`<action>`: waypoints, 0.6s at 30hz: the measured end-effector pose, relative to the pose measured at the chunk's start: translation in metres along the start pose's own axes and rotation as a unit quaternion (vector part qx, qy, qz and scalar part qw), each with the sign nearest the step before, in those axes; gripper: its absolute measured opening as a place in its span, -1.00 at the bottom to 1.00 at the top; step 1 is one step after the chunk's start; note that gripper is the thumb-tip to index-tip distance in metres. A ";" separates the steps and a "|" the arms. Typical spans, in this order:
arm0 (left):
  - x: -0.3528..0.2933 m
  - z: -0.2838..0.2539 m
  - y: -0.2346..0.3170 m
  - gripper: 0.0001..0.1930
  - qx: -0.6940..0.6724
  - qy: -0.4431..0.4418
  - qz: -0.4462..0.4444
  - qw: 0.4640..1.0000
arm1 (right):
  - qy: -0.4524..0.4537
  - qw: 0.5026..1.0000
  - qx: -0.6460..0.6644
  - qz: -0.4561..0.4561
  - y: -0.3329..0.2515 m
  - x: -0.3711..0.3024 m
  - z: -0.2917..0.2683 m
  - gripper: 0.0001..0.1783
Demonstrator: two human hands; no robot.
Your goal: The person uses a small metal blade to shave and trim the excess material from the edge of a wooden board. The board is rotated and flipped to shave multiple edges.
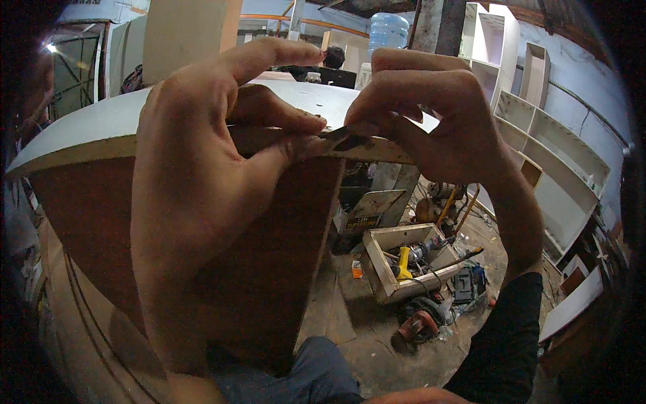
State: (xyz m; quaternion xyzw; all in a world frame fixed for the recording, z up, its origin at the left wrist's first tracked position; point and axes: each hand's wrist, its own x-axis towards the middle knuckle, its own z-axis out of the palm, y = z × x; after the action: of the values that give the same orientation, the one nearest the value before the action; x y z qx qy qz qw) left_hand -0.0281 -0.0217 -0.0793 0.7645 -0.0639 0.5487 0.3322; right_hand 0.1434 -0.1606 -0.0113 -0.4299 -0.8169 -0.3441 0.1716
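My left hand rests against the top edge of a brown cabinet panel with a white top board; its thumb and fingers press the edge. My right hand is closed on a small dark blade-like tool whose tip meets the board's edge right beside my left thumb. The two hands nearly touch at that spot. Part of the tool is hidden inside my fist.
Below on the dusty floor stands an open wooden box with hand tools, and a power tool lies near it. White shelf units line the right wall. A person and a water bottle are at the back.
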 end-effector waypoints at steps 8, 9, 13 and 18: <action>-0.001 -0.005 0.015 -0.43 0.017 0.024 -0.031 0.999 | 0.011 1.000 -0.011 -0.008 -0.004 0.011 -0.002 -0.90; -0.001 -0.001 0.010 -0.42 0.012 0.020 -0.032 0.999 | 0.008 1.000 -0.018 -0.001 -0.003 0.007 0.000 -0.90; -0.001 0.003 0.001 -0.40 0.017 0.018 -0.005 1.000 | 0.008 1.000 -0.017 -0.016 0.001 0.003 0.002 -0.91; -0.002 0.006 0.004 -0.38 0.024 0.024 -0.010 0.999 | 0.008 0.998 -0.035 -0.044 0.001 0.006 -0.001 -0.90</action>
State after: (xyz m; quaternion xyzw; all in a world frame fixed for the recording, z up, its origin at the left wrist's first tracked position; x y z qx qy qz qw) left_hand -0.0257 -0.0289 -0.0806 0.7594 -0.0344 0.5650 0.3207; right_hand 0.1409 -0.1577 -0.0071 -0.3961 -0.8213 -0.3830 0.1481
